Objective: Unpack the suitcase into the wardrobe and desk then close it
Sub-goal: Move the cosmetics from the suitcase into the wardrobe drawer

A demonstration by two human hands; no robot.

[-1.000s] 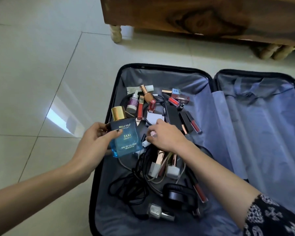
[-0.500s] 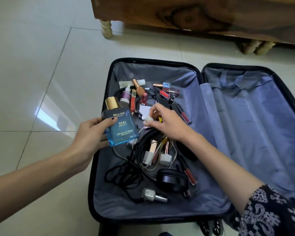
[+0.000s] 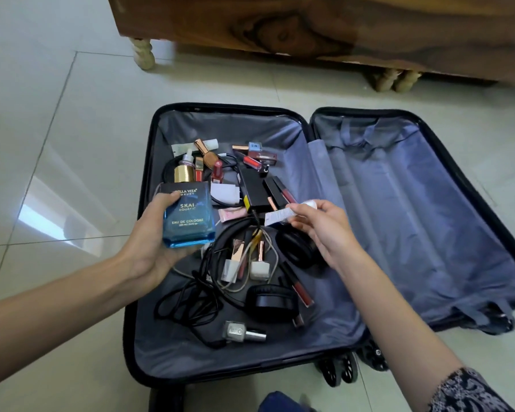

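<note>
A black suitcase [image 3: 470, 185] lies open flat on the tiled floor, lined in grey-blue. Its left half holds several lipsticks, nail polish bottles, black cables [image 3: 191, 301] and black headphones [image 3: 272, 303]. My left hand [image 3: 149, 248] holds a blue cologne bottle [image 3: 188, 215] with a gold cap above the left half's edge. My right hand [image 3: 324, 224] pinches a small white tube [image 3: 283, 215] lifted over the middle of the clutter. The right half holds nothing but its lining.
A wooden piece of furniture [image 3: 309, 28] on turned pale legs [image 3: 144, 53] stands just beyond the suitcase. Glossy floor tiles [image 3: 42, 144] stretch to the left. The suitcase wheels [image 3: 339, 370] point toward me at the bottom edge.
My right hand has risen out of the clutter and moved right, now pinching the small white tube. My left hand has kept the cologne bottle, lifted slightly.
</note>
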